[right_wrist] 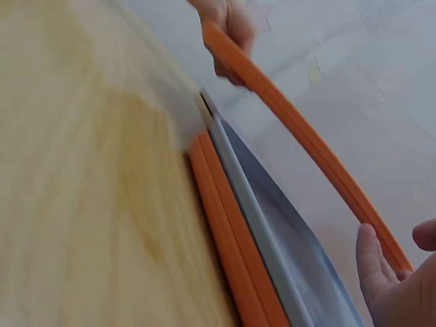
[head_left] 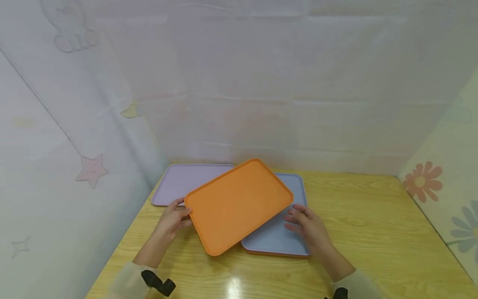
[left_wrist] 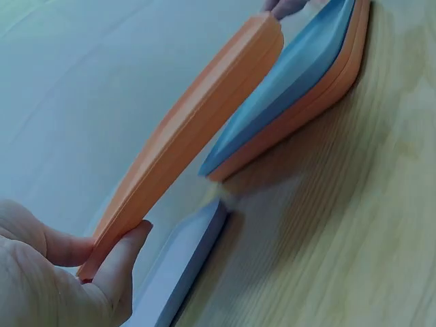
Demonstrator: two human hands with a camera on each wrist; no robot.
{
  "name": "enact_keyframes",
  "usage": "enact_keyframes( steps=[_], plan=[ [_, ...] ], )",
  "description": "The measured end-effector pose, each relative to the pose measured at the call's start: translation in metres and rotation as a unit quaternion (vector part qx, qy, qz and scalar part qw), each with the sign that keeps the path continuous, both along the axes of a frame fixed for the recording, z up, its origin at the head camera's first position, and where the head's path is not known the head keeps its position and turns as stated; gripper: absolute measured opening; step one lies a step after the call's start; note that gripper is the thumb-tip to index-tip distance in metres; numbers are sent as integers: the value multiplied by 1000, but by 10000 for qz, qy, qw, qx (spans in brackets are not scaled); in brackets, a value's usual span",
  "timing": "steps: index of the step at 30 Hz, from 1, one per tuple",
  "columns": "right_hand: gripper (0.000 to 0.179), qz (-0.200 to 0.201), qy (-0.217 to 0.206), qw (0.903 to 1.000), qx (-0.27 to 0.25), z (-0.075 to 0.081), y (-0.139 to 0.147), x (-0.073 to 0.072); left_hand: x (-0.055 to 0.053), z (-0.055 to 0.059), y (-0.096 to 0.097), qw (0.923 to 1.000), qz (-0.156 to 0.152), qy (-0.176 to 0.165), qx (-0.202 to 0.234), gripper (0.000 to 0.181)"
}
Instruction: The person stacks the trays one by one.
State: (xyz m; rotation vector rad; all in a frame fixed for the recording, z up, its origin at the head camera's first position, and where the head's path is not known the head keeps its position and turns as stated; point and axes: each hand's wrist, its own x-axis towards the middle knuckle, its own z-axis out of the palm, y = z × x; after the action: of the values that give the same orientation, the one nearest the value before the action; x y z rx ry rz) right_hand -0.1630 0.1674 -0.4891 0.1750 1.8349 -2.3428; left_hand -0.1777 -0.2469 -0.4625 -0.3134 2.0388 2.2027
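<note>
An orange tray point(head_left: 239, 205) is held up, tilted, above the table. My left hand point(head_left: 173, 220) pinches its left end between thumb and fingers; the left wrist view shows that hand point(left_wrist: 75, 269) gripping the rim. At the tray's other end is my right hand point(head_left: 308, 226), fingers spread. In the right wrist view, the right hand's fingertips point(right_wrist: 368, 242) are at the tray's edge while the thumb stands apart. Partly covered by the raised tray, a light blue tray point(head_left: 278, 236) lies on top of orange trays point(right_wrist: 235, 252).
A lilac tray point(head_left: 186, 178) lies flat at the back left of the wooden table point(head_left: 373, 232), partly behind the raised tray. Pale printed cloth point(head_left: 280, 83) hangs along the back and sides.
</note>
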Motion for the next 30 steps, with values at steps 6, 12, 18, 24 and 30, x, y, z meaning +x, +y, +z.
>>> enact_keyframes(
  steps=[6, 12, 18, 24, 30],
  plan=[
    [39, -269, -58, 9970, -725, -5, -27, 14, 6, -3, 34, 9988, 273, -52, 398, 62],
    [48, -588, -3, 9940, -922, -4, -38, 20, 10, -1, 61, 9979, 443, 44, 480, 60],
    [60, -759, -119, 9934, -853, -4, -38, 19, 13, -4, 79, 9969, 489, 56, 614, 58],
    [67, -891, -322, 9929, -725, -5, -33, 13, 16, -6, 93, 9961, 437, 196, 746, 60],
    [71, -987, -478, 9924, -565, -10, -25, 3, 18, -11, 102, 9960, 326, 236, 797, 59]
  ],
)
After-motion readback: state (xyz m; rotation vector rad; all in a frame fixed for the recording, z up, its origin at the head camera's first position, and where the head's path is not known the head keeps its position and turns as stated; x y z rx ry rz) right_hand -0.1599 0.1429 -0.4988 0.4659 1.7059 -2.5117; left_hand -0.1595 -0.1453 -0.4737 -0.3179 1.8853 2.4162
